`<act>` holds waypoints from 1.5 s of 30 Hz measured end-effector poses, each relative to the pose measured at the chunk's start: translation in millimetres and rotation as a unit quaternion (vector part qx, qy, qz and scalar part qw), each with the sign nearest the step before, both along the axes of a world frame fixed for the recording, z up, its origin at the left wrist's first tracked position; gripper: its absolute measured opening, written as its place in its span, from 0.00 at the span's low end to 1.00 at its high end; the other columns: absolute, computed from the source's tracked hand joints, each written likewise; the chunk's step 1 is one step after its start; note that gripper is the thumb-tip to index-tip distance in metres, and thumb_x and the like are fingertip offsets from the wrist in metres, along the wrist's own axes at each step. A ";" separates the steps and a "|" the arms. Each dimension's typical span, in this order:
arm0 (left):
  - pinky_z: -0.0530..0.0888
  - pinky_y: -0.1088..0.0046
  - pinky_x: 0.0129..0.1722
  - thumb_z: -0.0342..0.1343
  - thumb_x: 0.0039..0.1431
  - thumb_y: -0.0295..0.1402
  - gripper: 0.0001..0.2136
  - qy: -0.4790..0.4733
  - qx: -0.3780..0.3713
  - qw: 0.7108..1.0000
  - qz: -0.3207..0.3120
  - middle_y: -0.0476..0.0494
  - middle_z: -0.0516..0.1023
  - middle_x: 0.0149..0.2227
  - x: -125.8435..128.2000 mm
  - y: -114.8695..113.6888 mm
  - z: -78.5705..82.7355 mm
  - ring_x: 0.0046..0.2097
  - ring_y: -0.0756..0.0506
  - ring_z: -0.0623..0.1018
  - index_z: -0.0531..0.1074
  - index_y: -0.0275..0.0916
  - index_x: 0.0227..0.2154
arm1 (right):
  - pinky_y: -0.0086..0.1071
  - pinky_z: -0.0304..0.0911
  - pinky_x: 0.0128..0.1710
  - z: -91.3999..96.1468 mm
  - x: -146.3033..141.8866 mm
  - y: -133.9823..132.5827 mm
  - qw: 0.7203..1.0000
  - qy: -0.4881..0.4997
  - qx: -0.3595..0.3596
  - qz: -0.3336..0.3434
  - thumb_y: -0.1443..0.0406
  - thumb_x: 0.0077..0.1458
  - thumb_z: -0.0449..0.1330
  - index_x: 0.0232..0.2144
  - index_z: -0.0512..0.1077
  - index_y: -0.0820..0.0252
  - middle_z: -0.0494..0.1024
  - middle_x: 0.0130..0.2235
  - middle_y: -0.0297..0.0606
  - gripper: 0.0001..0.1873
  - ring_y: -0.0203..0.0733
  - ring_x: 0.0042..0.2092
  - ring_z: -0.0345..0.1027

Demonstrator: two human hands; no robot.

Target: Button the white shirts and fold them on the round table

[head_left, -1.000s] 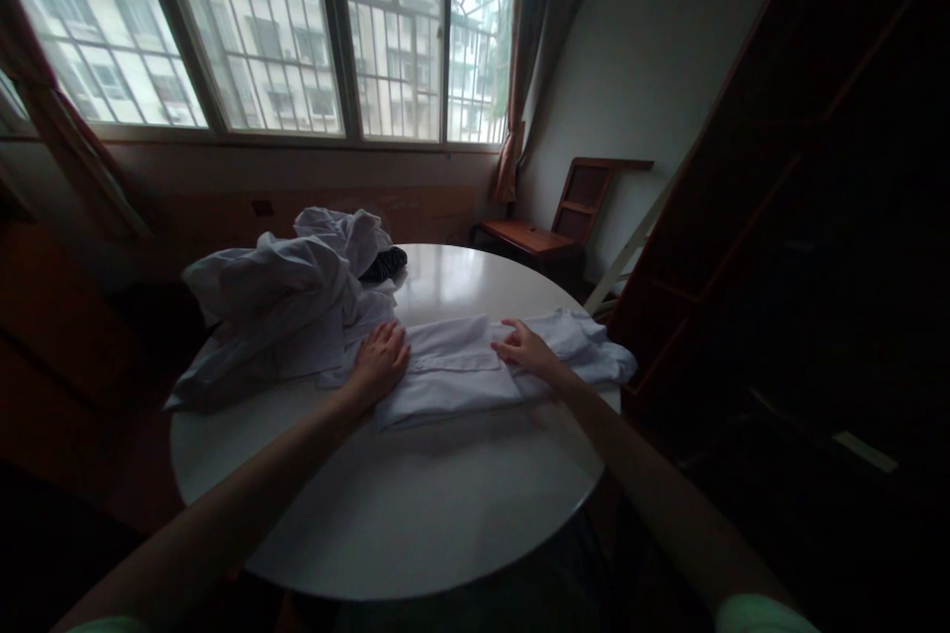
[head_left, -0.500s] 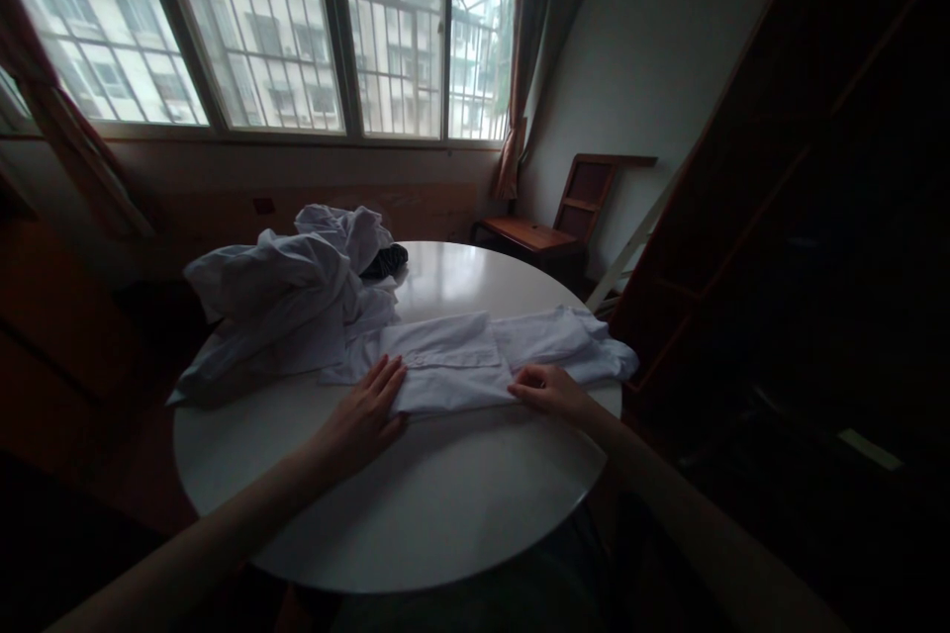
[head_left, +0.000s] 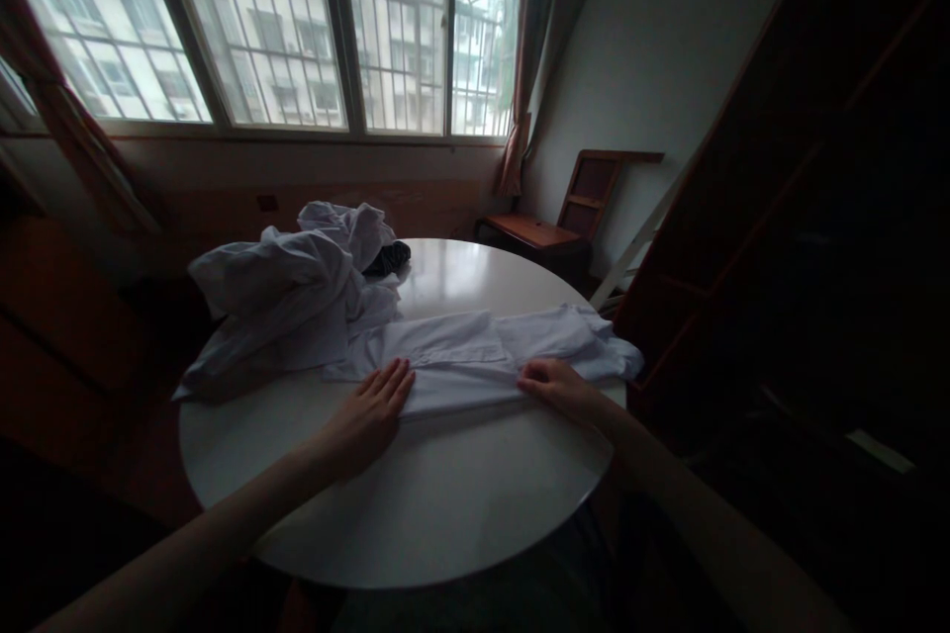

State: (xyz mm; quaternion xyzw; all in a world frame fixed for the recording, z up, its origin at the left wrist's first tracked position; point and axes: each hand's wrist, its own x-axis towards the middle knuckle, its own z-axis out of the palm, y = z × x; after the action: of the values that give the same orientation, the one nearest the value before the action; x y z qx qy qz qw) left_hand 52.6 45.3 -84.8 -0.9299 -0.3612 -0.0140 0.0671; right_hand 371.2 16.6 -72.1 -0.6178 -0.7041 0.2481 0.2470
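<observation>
A folded white shirt (head_left: pixel 460 341) lies in a long strip across the middle of the round table, its right end loosely bunched. On its near left part rests my left hand (head_left: pixel 371 413), flat, with the fingers stretched over the cloth. My right hand (head_left: pixel 560 388) is closed at the near edge further right, thumb and fingers pinching the fabric. Between the two hands the front edge of the shirt runs fairly straight.
The white round table (head_left: pixel 437 504) carries a heap of crumpled white clothes (head_left: pixel 282 287) at the left, with a dark patterned item (head_left: pixel 390 259) behind it. A wooden chair (head_left: pixel 534 229) stands beyond the table by the wall, near the barred windows (head_left: pixel 401 49).
My right hand has shifted slightly right and away from me along the shirt's edge. My left hand stays on the cloth, its thumb less visible. The camera view has moved a little.
</observation>
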 end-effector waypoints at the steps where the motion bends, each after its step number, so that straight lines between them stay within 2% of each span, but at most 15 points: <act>1: 0.52 0.62 0.59 0.39 0.50 0.22 0.29 0.013 -0.007 1.000 0.001 0.35 0.46 0.62 0.6 -0.4 2.7 0.63 0.42 0.43 0.49 0.30 0.58 | 0.28 0.53 0.27 0.8 -0.6 0.4 1.000 -0.013 0.002 0.004 0.59 0.47 0.55 0.24 0.68 0.63 0.69 0.25 0.35 0.11 0.36 0.28 0.60; 5: 0.50 0.62 0.60 0.42 0.51 0.28 0.30 0.036 -0.043 0.998 0.001 0.33 0.41 0.63 -0.8 -2.9 12.3 0.63 0.41 0.41 0.46 0.28 0.59 | 0.28 0.51 0.27 2.9 -0.9 4.9 0.998 -0.054 -0.030 0.029 0.61 0.46 0.55 0.20 0.66 0.62 0.67 0.22 0.33 0.10 0.35 0.27 0.58; 9: 0.51 0.63 0.59 0.38 0.58 0.39 0.28 -0.003 -0.066 0.998 -0.007 0.32 0.44 0.62 -1.5 -2.0 13.9 0.63 0.41 0.44 0.48 0.28 0.59 | 0.27 0.52 0.26 1.8 -0.3 10.1 0.998 -0.023 -0.056 0.012 0.62 0.45 0.54 0.19 0.62 0.61 0.65 0.22 0.32 0.09 0.34 0.26 0.57; 12: 0.53 0.62 0.58 0.33 0.60 0.45 0.29 -0.056 -0.056 0.997 0.006 0.32 0.48 0.62 5.9 5.9 9.0 0.63 0.41 0.47 0.52 0.29 0.58 | 0.26 0.52 0.23 1.1 -4.4 14.2 0.993 0.069 -0.082 -0.043 0.63 0.46 0.53 0.21 0.59 0.59 0.64 0.21 0.30 0.07 0.33 0.24 0.57; 16: 0.54 0.60 0.58 0.33 0.60 0.48 0.30 -0.103 -0.027 0.994 0.031 0.31 0.50 0.61 23.2 23.6 0.4 0.62 0.39 0.49 0.54 0.29 0.57 | 0.25 0.55 0.22 3.0 -14.8 24.4 0.975 0.168 -0.084 -0.119 0.60 0.48 0.53 0.23 0.56 0.58 0.62 0.21 0.29 0.10 0.31 0.22 0.58; 20: 0.54 0.59 0.58 0.35 0.59 0.49 0.31 -0.129 -0.002 0.990 0.055 0.30 0.51 0.61 34.5 32.1 -5.1 0.62 0.39 0.48 0.54 0.29 0.57 | 0.25 0.57 0.23 7.5 -21.2 37.0 0.975 0.145 -0.036 -0.167 0.61 0.48 0.56 0.23 0.56 0.58 0.63 0.22 0.30 0.11 0.32 0.24 0.60; 23: 0.53 0.59 0.58 0.36 0.59 0.48 0.30 -0.137 0.010 0.988 0.072 0.30 0.50 0.61 36.8 28.9 -7.1 0.63 0.39 0.48 0.54 0.28 0.57 | 0.25 0.57 0.23 9.6 -21.0 47.6 0.973 0.103 -0.020 -0.205 0.60 0.48 0.57 0.29 0.59 0.59 0.67 0.25 0.32 0.11 0.32 0.25 0.62; 25: 0.53 0.59 0.58 0.36 0.59 0.47 0.30 -0.139 0.014 0.987 0.077 0.30 0.50 0.61 37.0 26.0 -7.9 0.63 0.39 0.48 0.54 0.27 0.57 | 0.25 0.56 0.22 9.4 -20.1 55.0 0.974 0.105 -0.044 -0.195 0.59 0.48 0.57 0.33 0.60 0.60 0.68 0.25 0.32 0.13 0.31 0.23 0.62; 28: 0.53 0.58 0.58 0.36 0.59 0.47 0.31 -0.145 0.017 0.986 0.077 0.29 0.50 0.61 36.9 24.0 -8.9 0.63 0.38 0.48 0.54 0.27 0.57 | 0.25 0.54 0.22 6.0 -20.4 64.2 0.979 0.139 -0.067 -0.134 0.62 0.46 0.58 0.36 0.61 0.62 0.67 0.24 0.29 0.15 0.30 0.22 0.59; 31: 0.53 0.58 0.59 0.37 0.59 0.47 0.30 -0.158 0.024 0.984 0.079 0.29 0.51 0.61 37.0 24.0 -10.0 0.63 0.38 0.48 0.54 0.27 0.56 | 0.25 0.53 0.22 -0.1 -22.8 68.8 0.979 0.172 -0.044 -0.101 0.66 0.44 0.58 0.38 0.60 0.62 0.64 0.22 0.26 0.16 0.30 0.22 0.58; 35: 0.54 0.58 0.58 0.37 0.59 0.46 0.29 -0.163 0.033 0.982 0.088 0.29 0.52 0.60 37.8 24.2 -12.0 0.62 0.38 0.49 0.55 0.27 0.56 | 0.26 0.53 0.24 -8.7 -25.8 69.2 0.976 0.191 -0.003 -0.101 0.65 0.45 0.56 0.38 0.59 0.62 0.61 0.21 0.24 0.16 0.31 0.22 0.57; 38: 0.54 0.59 0.58 0.37 0.59 0.47 0.30 -0.153 0.034 0.983 0.097 0.29 0.52 0.60 38.0 24.2 -14.7 0.62 0.38 0.49 0.55 0.27 0.56 | 0.28 0.56 0.27 -10.5 -26.6 67.3 0.983 0.143 0.019 -0.117 0.65 0.46 0.56 0.38 0.59 0.62 0.63 0.23 0.26 0.15 0.33 0.25 0.59; 41: 0.54 0.58 0.58 0.37 0.58 0.47 0.30 -0.145 0.033 0.984 0.102 0.29 0.53 0.60 38.4 23.7 -16.0 0.62 0.37 0.51 0.55 0.28 0.56 | 0.30 0.59 0.32 -4.7 -30.8 63.1 0.987 0.022 0.047 -0.152 0.66 0.45 0.58 0.39 0.60 0.61 0.67 0.28 0.31 0.17 0.36 0.30 0.63; 43: 0.55 0.57 0.56 0.38 0.57 0.46 0.29 -0.134 0.034 0.985 0.103 0.29 0.55 0.59 40.3 24.1 -12.7 0.61 0.36 0.54 0.56 0.28 0.55 | 0.33 0.60 0.37 2.1 -40.5 59.5 0.977 -0.081 0.107 -0.168 0.69 0.44 0.58 0.42 0.60 0.61 0.69 0.35 0.39 0.19 0.41 0.36 0.64; 45: 0.58 0.57 0.54 0.41 0.56 0.45 0.28 -0.113 0.033 0.988 0.101 0.29 0.61 0.56 45.1 26.8 -4.9 0.58 0.35 0.59 0.60 0.28 0.53 | 0.35 0.58 0.43 8.6 -58.3 57.2 0.960 -0.165 0.177 -0.138 0.71 0.46 0.55 0.43 0.61 0.63 0.68 0.41 0.46 0.19 0.46 0.43 0.62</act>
State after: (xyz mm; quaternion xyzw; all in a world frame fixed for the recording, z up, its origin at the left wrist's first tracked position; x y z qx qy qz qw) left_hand 97.7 72.1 -89.6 -0.8782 -0.4582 -0.1242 0.0577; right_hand 312.9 73.8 -63.5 -0.6880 -0.6755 -0.0227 0.2643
